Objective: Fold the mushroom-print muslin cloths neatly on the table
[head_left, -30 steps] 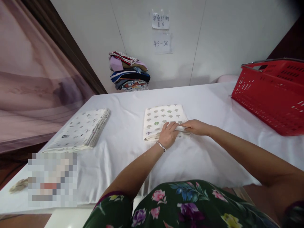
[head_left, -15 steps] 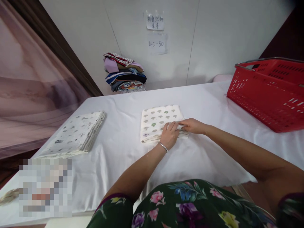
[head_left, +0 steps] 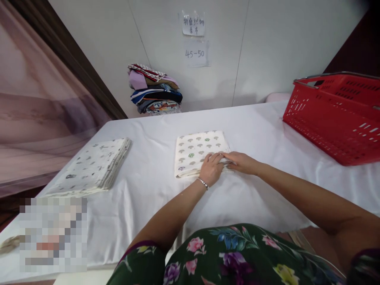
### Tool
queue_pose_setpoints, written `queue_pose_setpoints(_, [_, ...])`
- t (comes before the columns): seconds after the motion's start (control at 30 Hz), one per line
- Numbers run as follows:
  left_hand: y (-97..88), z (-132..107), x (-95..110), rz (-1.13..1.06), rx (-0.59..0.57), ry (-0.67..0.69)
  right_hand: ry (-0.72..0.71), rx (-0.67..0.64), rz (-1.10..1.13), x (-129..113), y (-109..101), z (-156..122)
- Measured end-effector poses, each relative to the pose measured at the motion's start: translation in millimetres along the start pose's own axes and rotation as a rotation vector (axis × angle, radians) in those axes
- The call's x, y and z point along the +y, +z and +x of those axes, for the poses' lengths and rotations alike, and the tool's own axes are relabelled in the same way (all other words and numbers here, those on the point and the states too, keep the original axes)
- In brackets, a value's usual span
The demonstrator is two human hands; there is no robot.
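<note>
A folded cream cloth printed with grey mushrooms and a few green round marks lies on the white-covered table. My left hand, with a silver bracelet at the wrist, rests on top near its front edge, fingers laid out over the fabric; its thumb is hidden. At the cloth's right front corner, my right hand grips the layered edge between thumb and fingers. The two hands meet at the fingertips. Off to the left lies a second folded cloth, white with small dark prints, in a thick stack of layers.
A red plastic basket stands on the right side of the table. Behind the far edge, a pile of coloured fabrics rises by the wall, below paper signs. A pink curtain hangs at left; a blurred patch covers the front left.
My right hand has shifted slightly down along the cloth's right edge, its fingers nearer the front corner. My left hand stays in place on the cloth. The view has moved very slightly.
</note>
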State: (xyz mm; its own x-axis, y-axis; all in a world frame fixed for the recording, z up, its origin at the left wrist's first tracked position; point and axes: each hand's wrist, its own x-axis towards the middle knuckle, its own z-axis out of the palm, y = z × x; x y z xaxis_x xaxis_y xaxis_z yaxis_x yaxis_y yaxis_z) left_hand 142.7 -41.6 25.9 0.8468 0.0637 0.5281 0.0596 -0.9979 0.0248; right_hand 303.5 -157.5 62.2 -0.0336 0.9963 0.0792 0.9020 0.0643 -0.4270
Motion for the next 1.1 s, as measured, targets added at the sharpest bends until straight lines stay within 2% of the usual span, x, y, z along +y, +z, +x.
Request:
queue_pose_setpoints(0.1, [-7.9, -12.6, -11.1, 0.024, 0.002, 0.009, 0.029, -0.001, -0.027, 2.9, 2.4, 1.2])
queue_pose_setpoints(0.2, [-24.9, -33.1, -30.0, 0.067, 0.008, -0.01, 0.031, 0.009, -0.069, 5.1, 4.3, 1.4])
queue_pose_setpoints(0.33, [-51.7, -59.0, -56.4, 0.062, -0.001, -0.087, -0.019, 0.036, -0.126, -0.7, 6.2, 2.2])
queue_pose_setpoints(0.43, [-63.4, -69.1, -67.2, 0.024, 0.03, -0.159, -0.05, 0.046, -0.196, -11.9, 7.9, 7.9])
queue_pose_setpoints(0.63, [-59.8, -71.0, -65.8, -0.075, 0.109, -0.231, -0.146, 0.109, -0.303, -34.2, 22.5, 32.5])
queue_pose_setpoints(0.77, [-55.1, -73.7, -63.0, -0.092, 0.111, -0.243, -0.112, 0.126, -0.289, -38.7, 29.7, 43.4])
queue_pose_setpoints(0.87, [-55.2, -79.1, -63.4, -0.07, 0.107, -0.26, -0.045, 0.131, -0.192, -36.3, 26.1, 46.4])
queue_pose_setpoints(0.97, [-56.8, -85.0, -64.8, -0.065, 0.123, -0.296, -0.017, 0.084, -0.083, -32.9, 18.7, 48.0])
queue_pose_setpoints(1.1, [-58.7, -90.8, -66.6, -0.091, 0.148, -0.323, 0.02, 0.069, -0.024, -30.5, 13.5, 49.9])
